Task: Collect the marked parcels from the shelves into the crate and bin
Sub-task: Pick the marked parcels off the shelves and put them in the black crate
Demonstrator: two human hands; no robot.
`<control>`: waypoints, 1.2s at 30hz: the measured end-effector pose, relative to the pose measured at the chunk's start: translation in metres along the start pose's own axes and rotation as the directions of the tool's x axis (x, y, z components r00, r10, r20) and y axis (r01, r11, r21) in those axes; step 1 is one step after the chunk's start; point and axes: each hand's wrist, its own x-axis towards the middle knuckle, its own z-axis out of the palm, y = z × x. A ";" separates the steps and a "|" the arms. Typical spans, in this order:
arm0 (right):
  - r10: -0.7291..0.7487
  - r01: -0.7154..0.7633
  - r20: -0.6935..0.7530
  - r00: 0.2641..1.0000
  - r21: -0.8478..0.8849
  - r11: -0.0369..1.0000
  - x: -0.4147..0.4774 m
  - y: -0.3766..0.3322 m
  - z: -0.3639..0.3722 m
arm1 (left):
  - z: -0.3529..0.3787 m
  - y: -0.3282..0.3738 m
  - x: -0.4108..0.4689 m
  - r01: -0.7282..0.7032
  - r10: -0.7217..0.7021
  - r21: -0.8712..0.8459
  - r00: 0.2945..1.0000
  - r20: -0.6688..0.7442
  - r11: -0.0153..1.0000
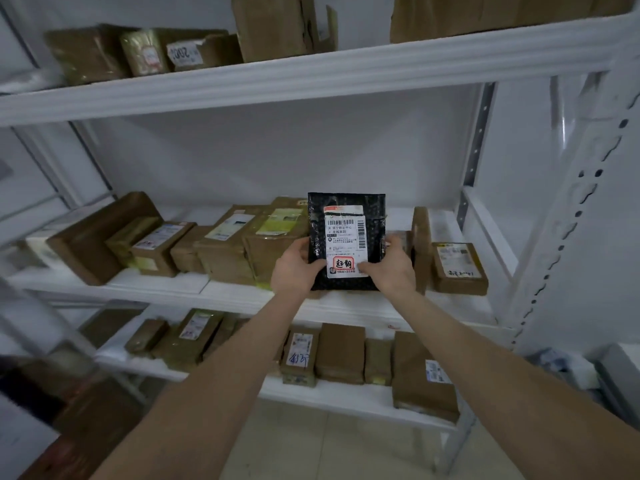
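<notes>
A flat black parcel bag (346, 209) with a white shipping label and a red stamped mark stands upright at the front of the middle shelf (225, 292). My left hand (294, 268) grips its lower left edge, thumb on the front. My right hand (393, 268) grips its lower right edge, thumb pressed on the label. Both arms reach forward from below. No crate or bin is in view.
Several brown taped cardboard parcels line the middle shelf on both sides of the bag, among them one with handwriting (457, 268) at right. More boxes fill the upper shelf (277, 74) and the lower shelf (346, 396). A white perforated upright (568, 220) stands at right.
</notes>
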 end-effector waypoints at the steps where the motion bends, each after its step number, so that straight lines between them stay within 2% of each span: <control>1: -0.013 0.013 0.024 1.000 0.001 1.000 -0.004 -0.001 0.007 | -0.005 -0.008 -0.004 0.017 -0.017 0.017 1.000 -0.011 1.000; 12: -0.061 0.090 0.254 0.965 -0.103 0.991 -0.061 -0.008 0.122 | -0.066 -0.121 -0.043 0.284 -0.279 0.094 0.958 -0.061 0.954; 22: -0.017 0.133 0.440 0.898 -0.233 0.963 -0.113 -0.040 0.285 | -0.153 -0.277 -0.057 0.457 -0.451 0.112 0.890 -0.073 0.883; 31: 0.023 0.170 0.624 0.781 -0.248 0.954 -0.168 -0.091 0.458 | -0.260 -0.417 -0.071 0.594 -0.582 0.096 0.803 -0.128 0.799; 36: 0.014 0.228 0.715 0.699 -0.242 0.943 -0.196 -0.124 0.542 | -0.312 -0.482 -0.079 0.686 -0.664 0.057 0.720 -0.201 0.726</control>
